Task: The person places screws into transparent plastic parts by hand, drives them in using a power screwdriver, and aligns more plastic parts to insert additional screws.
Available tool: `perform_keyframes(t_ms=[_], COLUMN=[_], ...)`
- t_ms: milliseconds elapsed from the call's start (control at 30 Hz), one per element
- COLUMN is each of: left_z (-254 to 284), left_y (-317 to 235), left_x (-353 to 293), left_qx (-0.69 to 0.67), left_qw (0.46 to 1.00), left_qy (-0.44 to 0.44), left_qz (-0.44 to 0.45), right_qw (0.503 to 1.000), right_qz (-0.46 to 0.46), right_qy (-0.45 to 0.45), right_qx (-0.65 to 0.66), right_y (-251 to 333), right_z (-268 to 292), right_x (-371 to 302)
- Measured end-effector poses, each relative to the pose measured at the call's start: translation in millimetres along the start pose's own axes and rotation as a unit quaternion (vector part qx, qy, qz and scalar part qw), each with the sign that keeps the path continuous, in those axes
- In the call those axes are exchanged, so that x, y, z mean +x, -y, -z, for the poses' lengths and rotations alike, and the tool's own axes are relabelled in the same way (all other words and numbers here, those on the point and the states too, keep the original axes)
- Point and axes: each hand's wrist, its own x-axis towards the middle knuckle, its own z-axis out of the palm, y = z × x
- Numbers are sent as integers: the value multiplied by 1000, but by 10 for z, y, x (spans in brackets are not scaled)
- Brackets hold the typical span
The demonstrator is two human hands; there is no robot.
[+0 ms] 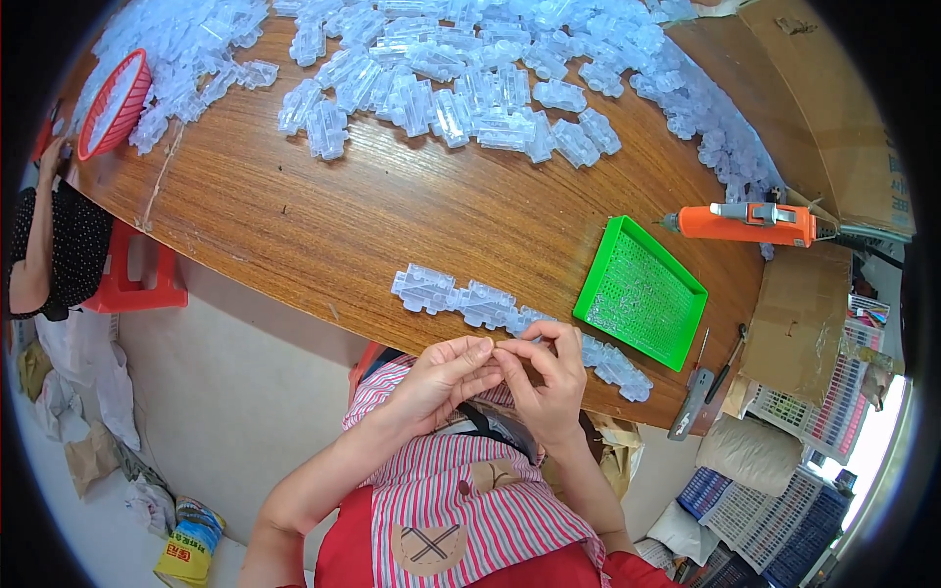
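My left hand (453, 376) and my right hand (545, 380) meet at the table's near edge, thumbs and forefingers pinched together fingertip to fingertip. Whatever lies between the fingertips is too small to make out. Just beyond them a row of clear plastic housings runs along the edge: one housing (425, 288) at the left end, another (487, 305) beside it, and one (621, 374) at the right end. My right hand partly covers the middle of this row. A green perforated tray (698, 328) with many tiny shiny metal pieces sits to the right.
An orange electric screwdriver (750, 224) lies behind the tray. A large pile of clear housings (431, 98) covers the table's far side. A red basket (116, 106) stands at far left, near another person's arm (37, 230). Hand tools (692, 404) and cardboard (796, 318) lie at right.
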Motion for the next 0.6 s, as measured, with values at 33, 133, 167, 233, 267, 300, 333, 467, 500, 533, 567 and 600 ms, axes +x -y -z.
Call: perform_keyframes(t_ms=[33, 133, 167, 233, 267, 300, 333, 467, 500, 533, 567, 600], left_z=[-3, -40, -61, -105, -98, -89, -80, -96, -109, -112, -99, -78], left_y=[8, 53, 65, 65, 54, 46, 33, -124, -146, -169, -193, -210], left_x=[-1, 5, 0, -7, -14, -16, -15, 9, 41, 66, 83, 97], left_qx=[11, 15, 15, 48, 47, 89, 130, 219, 237, 255, 266, 279], left_qw=[1000, 998, 998, 994, 994, 989, 982, 964, 959, 953, 951, 949], left_qy=[-9, -32, -34, -76, -77, -101, -124, -145, -154, -163, -153, -144], left_qz=[-13, -43, -42, -61, -61, -57, -52, -31, -14, 3, 12, 21], right_qw=[1000, 1000, 1000, 1000, 1000, 1000, 999, 995, 995, 993, 991, 991], right_qz=[5, 6, 4, 5, 7, 7, 17, 55, 56, 66, 77, 79], right_qy=[0, 3, 6, 4, 2, 3, -12, -19, -16, -16, -17, -18], right_qx=[-10, -14, -8, -8, -9, -9, -34, -84, -83, -94, -105, -107], right_y=[17, 37, 40, 13, -9, -50, -102, -228, -248, -265, -279, -288], right_z=[13, 9, 1, -21, -41, -65, -99, -187, -203, -216, -231, -248], right_x=[13, 27, 31, 50, 61, 74, 89, 94, 90, 86, 82, 77])
